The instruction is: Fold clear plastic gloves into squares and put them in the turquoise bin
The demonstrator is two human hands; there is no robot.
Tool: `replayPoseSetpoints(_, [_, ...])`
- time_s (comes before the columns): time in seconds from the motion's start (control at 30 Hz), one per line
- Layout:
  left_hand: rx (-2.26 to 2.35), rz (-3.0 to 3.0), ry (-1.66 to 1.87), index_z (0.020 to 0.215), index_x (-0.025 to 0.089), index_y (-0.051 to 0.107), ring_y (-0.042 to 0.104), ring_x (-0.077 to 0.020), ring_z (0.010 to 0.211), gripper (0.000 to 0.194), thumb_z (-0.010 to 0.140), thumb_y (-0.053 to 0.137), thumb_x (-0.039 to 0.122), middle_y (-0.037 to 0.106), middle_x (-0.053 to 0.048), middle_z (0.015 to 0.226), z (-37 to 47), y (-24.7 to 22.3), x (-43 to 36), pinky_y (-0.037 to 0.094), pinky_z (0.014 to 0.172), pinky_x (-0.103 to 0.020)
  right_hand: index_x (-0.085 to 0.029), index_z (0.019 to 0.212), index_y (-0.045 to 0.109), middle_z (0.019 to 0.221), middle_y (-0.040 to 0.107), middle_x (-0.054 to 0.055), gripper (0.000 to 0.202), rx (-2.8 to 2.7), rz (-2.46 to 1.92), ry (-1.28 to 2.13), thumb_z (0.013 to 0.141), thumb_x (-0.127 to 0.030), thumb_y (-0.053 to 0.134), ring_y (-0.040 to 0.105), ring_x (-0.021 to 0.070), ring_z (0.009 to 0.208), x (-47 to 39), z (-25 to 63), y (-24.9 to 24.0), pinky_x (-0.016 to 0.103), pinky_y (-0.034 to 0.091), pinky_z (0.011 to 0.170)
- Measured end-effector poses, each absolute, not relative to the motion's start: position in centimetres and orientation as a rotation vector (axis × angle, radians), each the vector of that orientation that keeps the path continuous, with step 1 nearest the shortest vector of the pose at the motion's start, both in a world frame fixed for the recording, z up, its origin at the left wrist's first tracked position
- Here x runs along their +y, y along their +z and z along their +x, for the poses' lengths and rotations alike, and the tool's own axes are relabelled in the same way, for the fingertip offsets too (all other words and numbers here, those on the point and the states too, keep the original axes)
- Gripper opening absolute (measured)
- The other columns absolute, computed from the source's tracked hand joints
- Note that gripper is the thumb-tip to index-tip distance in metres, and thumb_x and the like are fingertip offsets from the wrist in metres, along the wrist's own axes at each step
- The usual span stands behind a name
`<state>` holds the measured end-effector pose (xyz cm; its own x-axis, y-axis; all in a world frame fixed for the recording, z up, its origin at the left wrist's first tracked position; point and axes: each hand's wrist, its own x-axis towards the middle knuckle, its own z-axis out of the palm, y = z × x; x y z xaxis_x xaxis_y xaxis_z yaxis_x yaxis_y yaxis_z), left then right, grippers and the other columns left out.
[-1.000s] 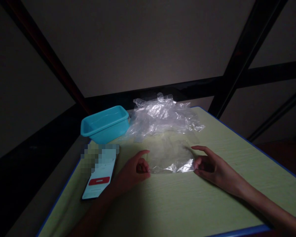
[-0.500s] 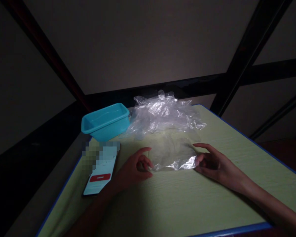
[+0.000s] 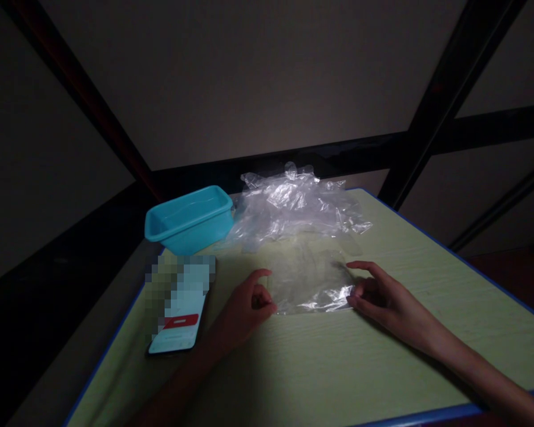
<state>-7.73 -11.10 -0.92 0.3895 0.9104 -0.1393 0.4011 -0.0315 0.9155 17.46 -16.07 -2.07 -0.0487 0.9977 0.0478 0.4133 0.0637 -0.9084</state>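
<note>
A clear plastic sheet or glove (image 3: 311, 284) lies flat on the light green table (image 3: 320, 367), its near edge shiny. My left hand (image 3: 251, 302) is at its near left corner, thumb and a curled finger pinching the edge, index finger stretched forward. At the near right corner my right hand (image 3: 376, 293) pinches the plastic between thumb and curled fingers, with its index finger extended along the side. Behind it, a crumpled heap of clear plastic gloves (image 3: 289, 201) spreads over the back of the table.
A turquoise basket (image 3: 191, 228) stands at the back left. In front of it lies a phone (image 3: 182, 314) with a lit screen, beside my left forearm. A wall rises behind the table, whose edges are blue.
The near edge of the plastic has come down flatter and slightly nearer. My left thumb has closed toward the curled finger at the corner. My right thumb has shifted slightly left.
</note>
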Motion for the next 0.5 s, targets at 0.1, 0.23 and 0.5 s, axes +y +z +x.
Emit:
replayPoseSetpoints(0.1, [1.188, 1.655, 0.607, 0.112, 0.013, 0.044, 0.048, -0.0109, 0.058, 0.049, 0.065, 0.055, 0.013, 0.051, 0.007, 0.062, -7.76, -0.90, -11.18, 0.037, 0.058, -0.023, -0.018, 0.113, 0.039, 0.065, 0.053, -0.002, 0.041, -1.634, -1.467, 0.922, 0.078, -0.036, 0.051, 0.049, 0.0142, 0.055, -16.19, 17.42, -2.20, 0.028, 0.041, 0.052])
replayPoseSetpoints(0.23, [1.175, 1.641, 0.582, 0.113, 0.013, 0.043, 0.048, -0.0112, 0.058, 0.051, 0.064, 0.056, 0.014, 0.052, 0.007, 0.062, -7.87, -0.88, -11.12, 0.037, 0.059, -0.024, -0.017, 0.116, 0.037, 0.065, 0.053, -0.002, 0.041, -1.697, -1.487, 0.869, 0.080, -0.033, 0.049, 0.049, 0.0144, 0.054, -16.23, 17.47, -2.58, 0.027, 0.040, 0.050])
replayPoseSetpoints(0.5, [1.204, 1.644, 0.553, 0.113, 0.014, 0.042, 0.050, -0.0120, 0.061, 0.050, 0.065, 0.055, 0.015, 0.053, 0.006, 0.064, -7.98, -0.74, -11.06, 0.038, 0.061, -0.024, -0.016, 0.117, 0.037, 0.062, 0.052, -0.003, 0.041, -1.762, -1.518, 0.775, 0.081, -0.033, 0.047, 0.048, 0.0149, 0.052, -16.21, 17.27, -2.64, 0.027, 0.038, 0.049])
